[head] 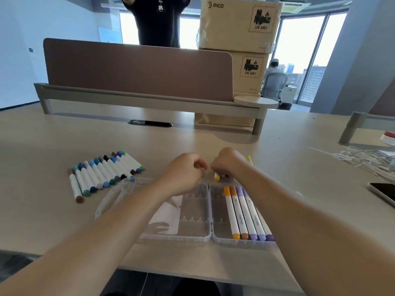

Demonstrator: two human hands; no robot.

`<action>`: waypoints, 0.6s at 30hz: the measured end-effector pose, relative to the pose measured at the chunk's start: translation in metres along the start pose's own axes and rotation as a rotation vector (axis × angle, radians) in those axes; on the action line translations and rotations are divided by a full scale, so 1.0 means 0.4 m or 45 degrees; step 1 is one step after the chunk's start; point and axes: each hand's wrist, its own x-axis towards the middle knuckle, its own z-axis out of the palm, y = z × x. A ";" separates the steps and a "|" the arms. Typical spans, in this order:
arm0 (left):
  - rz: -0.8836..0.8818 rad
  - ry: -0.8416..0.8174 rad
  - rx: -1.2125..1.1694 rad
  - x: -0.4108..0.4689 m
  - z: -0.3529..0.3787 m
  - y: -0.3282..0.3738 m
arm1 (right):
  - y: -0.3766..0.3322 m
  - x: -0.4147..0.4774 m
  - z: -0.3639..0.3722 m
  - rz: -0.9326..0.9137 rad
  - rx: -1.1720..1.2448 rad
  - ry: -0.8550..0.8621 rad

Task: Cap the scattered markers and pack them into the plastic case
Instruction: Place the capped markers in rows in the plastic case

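Your right hand [227,163] grips a yellow marker [216,177]; left hand [185,170] curls just beside it, hold unclear, case [177,237] right beneath.

Open-plan office, desk divider [136,69], swivel chair [274,84], stacked cartons [239,24], tall windows [303,50]

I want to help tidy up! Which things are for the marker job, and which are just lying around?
For the job: plastic case, markers packed inside, loose marker row, yellow marker being held.
Just lying about: phone, white cables, cardboard boxes.
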 end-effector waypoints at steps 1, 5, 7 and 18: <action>-0.003 0.003 0.003 -0.002 -0.001 0.002 | 0.003 -0.008 -0.008 -0.004 0.045 0.008; -0.020 -0.001 -0.004 -0.021 -0.004 0.025 | 0.020 -0.077 -0.044 -0.095 0.200 0.042; -0.025 -0.014 -0.014 -0.038 -0.004 0.043 | 0.032 -0.125 -0.060 -0.125 0.211 0.001; 0.060 -0.137 0.190 -0.128 0.031 0.090 | 0.075 -0.335 -0.057 -0.131 0.008 -0.496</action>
